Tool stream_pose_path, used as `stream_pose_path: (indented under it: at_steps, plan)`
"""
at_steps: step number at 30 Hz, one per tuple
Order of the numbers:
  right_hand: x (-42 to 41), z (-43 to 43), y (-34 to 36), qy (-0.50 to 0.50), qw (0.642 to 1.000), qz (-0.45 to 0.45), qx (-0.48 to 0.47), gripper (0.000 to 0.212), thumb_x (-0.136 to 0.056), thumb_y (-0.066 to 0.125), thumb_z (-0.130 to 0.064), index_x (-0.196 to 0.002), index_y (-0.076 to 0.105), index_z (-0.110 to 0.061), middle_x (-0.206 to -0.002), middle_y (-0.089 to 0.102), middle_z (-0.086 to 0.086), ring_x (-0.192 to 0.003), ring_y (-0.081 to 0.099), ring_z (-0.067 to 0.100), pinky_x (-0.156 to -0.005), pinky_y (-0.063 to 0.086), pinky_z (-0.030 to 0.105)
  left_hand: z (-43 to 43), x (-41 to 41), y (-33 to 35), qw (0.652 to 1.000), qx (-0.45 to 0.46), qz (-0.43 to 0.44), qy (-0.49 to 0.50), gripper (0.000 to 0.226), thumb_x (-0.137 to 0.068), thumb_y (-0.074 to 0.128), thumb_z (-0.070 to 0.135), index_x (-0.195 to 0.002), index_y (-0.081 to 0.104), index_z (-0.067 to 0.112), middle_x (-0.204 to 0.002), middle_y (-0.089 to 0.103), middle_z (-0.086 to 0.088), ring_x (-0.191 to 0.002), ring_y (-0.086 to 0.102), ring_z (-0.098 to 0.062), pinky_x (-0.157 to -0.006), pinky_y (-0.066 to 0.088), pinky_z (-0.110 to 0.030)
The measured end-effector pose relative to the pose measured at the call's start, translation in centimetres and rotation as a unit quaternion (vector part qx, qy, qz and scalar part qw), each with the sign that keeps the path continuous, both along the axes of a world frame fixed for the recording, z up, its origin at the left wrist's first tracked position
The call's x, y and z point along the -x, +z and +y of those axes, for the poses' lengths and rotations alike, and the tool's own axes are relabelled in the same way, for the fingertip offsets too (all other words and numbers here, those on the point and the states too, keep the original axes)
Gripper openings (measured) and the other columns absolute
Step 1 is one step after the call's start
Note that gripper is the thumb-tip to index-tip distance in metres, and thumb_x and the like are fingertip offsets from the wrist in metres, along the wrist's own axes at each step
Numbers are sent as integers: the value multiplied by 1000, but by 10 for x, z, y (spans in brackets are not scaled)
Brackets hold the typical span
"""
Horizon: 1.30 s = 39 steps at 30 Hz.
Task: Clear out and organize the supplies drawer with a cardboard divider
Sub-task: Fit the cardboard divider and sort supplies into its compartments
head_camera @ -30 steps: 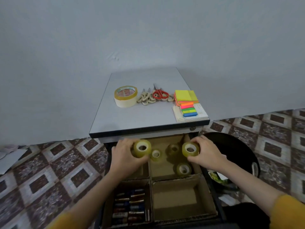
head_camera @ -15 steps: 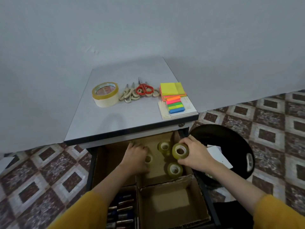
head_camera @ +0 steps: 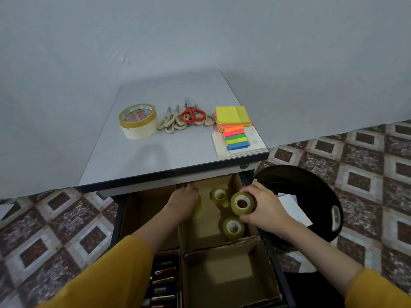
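Nearest to the camera, the front left cell of the cardboard divider (head_camera: 222,245) is full of pens (head_camera: 163,283), and the front right cell (head_camera: 229,274) has nothing in it.

Behind them, in the back right cell of the drawer (head_camera: 270,250), is the change. One second ago both hands held a small tape roll above the drawer. Now the left hand (head_camera: 183,202) has gone down into this cell, close to its left wall. Only a yellowish edge of its roll shows under the palm, so I cannot tell if the fingers grip it or have let it go. The right hand (head_camera: 264,207) keeps its fingers curled around the other tape roll (head_camera: 242,203), now lower and just above the two rolls that lie in the cell – one at the front (head_camera: 233,227), one at the back (head_camera: 219,194).

I judge that the small rolls are being collected in this one cell, and the step is almost finished.

Farther away, on the tabletop (head_camera: 144,161), the large tape roll (head_camera: 138,121), the scissors (head_camera: 192,114) and the sticky notes (head_camera: 232,115) wait – not yet sorted.
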State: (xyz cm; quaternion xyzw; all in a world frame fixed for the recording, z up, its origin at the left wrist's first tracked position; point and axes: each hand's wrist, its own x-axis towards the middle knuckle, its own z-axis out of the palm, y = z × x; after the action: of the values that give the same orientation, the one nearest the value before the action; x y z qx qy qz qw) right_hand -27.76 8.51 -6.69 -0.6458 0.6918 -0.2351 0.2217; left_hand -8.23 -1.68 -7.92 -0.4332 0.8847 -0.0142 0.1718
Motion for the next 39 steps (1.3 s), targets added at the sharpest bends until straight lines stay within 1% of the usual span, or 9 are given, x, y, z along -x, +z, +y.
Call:
stream_pose_path:
  at_steps: [14, 21, 25, 27, 29, 31, 33, 35, 39]
  plan:
    - [1, 1, -2, -3, 1000, -4, 9, 58, -64, 80, -24, -117, 58, -19, -107, 48, -8, -96, 52, 10, -80, 44, 23, -2, 1, -7, 999, 42, -20, -23, 22, -94, 41, 2, -109, 57, 3, -113, 60, -11, -101, 60, -24, -82, 47, -30]
    - [0, 2, -1, -6, 1000, -5, 5, 59, -65, 80, -23, -119, 58, -19, -109, 48, -7, -97, 52, 10, -78, 42, 21, 0, -1, -6, 999, 41, -13, -20, 23, -94, 43, 2, -111, 57, 4, -116, 58, -11, -104, 59, -23, -84, 46, -30]
    - [-2, 3, 3, -4, 1000, 10, -12, 61, -68, 79, -24, -123, 54, -20, -114, 46, -5, -103, 51, 12, -82, 43, 23, 2, -4, -4, 999, 26, 28, -13, 28, -94, 45, 6, -121, 53, 5, -124, 53, -12, -111, 54, -23, -91, 45, -30]
    - [-2, 3, 5, 0, 1000, 20, -21, 61, -69, 78, -24, -125, 53, -19, -112, 44, -5, -103, 51, 14, -81, 41, 23, 7, -9, 2, 997, 11, 78, -4, 34, -94, 45, 12, -128, 50, 7, -132, 47, -11, -119, 47, -22, -98, 40, -29]
    - [-3, 2, 6, -3, 999, 25, -26, 61, -69, 78, -24, -125, 55, -16, -107, 42, -6, -100, 51, 14, -79, 39, 22, 20, -20, 8, 989, 12, 147, 17, 42, -98, 41, 19, -139, 39, 10, -145, 34, -8, -133, 32, -20, -109, 28, -27]
    - [-7, -2, 7, -12, 999, 38, -27, 59, -67, 78, -24, -121, 57, -12, -102, 41, -5, -92, 48, 12, -75, 37, 21, 41, -34, 7, 972, 13, 226, 59, 53, -100, 36, 24, -148, 18, 13, -157, 7, -2, -144, 6, -18, -116, 9, -27]
    - [-10, -8, 9, -19, 997, 58, -36, 57, -67, 78, -26, -117, 58, -8, -101, 42, -3, -88, 46, 11, -72, 37, 21, 68, -44, 1, 952, -28, 285, 104, 65, -100, 33, 27, -146, -12, 16, -150, -27, 2, -142, -19, -15, -113, -7, -26]
    - [-15, -14, 12, -18, 996, 69, -47, 55, -67, 78, -28, -114, 59, -7, -102, 45, 0, -88, 46, 12, -71, 37, 21, 89, -50, -6, 931, -68, 333, 135, 74, -98, 35, 27, -138, -27, 21, -145, -37, 7, -138, -27, -9, -113, -3, -23]
    - [-20, -22, 17, -7, 996, 71, -46, 54, -68, 78, -26, -115, 59, -9, -112, 48, 3, -92, 49, 13, -77, 41, 22, 93, -51, -13, 917, -63, 366, 147, 80, -96, 41, 35, -146, -19, 18, -151, -30, 9, -140, -20, -5, -105, 4, -14]
